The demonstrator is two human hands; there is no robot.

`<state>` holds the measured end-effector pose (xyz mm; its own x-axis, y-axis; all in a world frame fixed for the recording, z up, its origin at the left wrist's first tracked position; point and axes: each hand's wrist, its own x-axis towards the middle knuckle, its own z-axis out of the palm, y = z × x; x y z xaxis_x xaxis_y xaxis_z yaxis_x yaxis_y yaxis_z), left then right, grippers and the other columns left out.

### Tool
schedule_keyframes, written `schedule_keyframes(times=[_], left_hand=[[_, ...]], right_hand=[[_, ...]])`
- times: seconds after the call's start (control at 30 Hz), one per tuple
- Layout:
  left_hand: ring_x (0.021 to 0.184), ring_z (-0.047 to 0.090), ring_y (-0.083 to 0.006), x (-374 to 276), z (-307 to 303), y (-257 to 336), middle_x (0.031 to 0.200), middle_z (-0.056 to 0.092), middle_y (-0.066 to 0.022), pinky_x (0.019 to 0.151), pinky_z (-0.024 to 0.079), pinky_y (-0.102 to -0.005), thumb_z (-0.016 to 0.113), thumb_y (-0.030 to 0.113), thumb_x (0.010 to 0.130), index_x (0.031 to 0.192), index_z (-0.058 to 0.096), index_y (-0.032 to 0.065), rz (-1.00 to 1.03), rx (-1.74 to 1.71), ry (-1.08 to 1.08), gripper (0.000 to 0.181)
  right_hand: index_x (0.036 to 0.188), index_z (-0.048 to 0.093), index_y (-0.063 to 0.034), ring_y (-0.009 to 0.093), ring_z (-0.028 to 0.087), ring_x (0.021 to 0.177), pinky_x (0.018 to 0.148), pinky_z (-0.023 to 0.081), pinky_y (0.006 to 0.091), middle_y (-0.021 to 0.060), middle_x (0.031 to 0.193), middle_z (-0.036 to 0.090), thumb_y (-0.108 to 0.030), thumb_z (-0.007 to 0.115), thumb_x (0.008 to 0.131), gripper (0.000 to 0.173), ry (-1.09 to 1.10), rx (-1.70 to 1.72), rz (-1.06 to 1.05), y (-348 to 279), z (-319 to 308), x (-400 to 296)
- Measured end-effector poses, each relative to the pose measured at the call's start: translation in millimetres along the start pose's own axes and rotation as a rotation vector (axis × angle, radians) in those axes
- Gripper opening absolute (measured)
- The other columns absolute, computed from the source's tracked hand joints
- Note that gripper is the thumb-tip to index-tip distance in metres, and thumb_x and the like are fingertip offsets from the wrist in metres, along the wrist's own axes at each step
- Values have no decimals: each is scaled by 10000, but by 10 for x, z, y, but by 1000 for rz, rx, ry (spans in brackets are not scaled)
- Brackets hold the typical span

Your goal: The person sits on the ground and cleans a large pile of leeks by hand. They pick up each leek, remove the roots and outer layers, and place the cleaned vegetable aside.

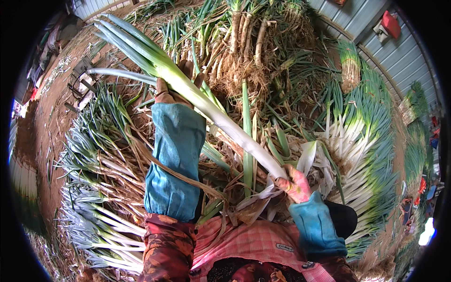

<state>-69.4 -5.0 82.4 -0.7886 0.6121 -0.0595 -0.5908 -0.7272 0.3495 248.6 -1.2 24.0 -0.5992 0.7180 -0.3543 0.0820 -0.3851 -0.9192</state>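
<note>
One large, clean leek-like green onion [225,123] lies diagonally across the view between both hands, its leaves at the upper left and its white end at the lower right. My left hand [172,88], in a dark brown glove, supports it where the green leaves meet the pale shaft. The fingers of my right hand [296,183], in a pink and yellow glove, close around the white lower end. Peeled pale outer leaves [260,197] and dry husks lie over my lap beneath the stalk. Blue sleeve covers reach over both forearms.
Unpeeled green onions with soil-covered roots [243,46] are heaped ahead. More onions with dry leaves [109,165] lie at left. Clean white-stemmed onions [359,155] are piled at right, near a tied bundle [350,67]. A metal-framed object [82,84] stands at upper left.
</note>
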Motion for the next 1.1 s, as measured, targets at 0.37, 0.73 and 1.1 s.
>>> schedule_keyframes(times=[0.37,0.73,1.1], left_hand=[[848,536,-276,-14,-24,-72,923,536,-150,763,428,-491,330,255,849,1035,434,28,-35,-44,62,311],[484,500,-190,-239,141,-390,678,513,-91,446,468,-297,468,211,806,918,420,-21,-472,468,-38,262],[476,465,-164,-212,283,-148,643,482,-74,433,433,-282,455,247,813,918,417,-19,-312,109,-77,289]], right_hand=[[978,435,29,82,450,695,620,391,171,43,845,477,-115,546,736,302,-109,-126,-114,-15,-10,40],[920,473,4,119,488,738,683,391,232,53,814,527,-279,613,711,379,98,-183,-360,-503,-22,123],[896,478,22,117,512,689,520,419,171,84,818,517,-28,464,776,132,179,17,-303,-875,303,151]])
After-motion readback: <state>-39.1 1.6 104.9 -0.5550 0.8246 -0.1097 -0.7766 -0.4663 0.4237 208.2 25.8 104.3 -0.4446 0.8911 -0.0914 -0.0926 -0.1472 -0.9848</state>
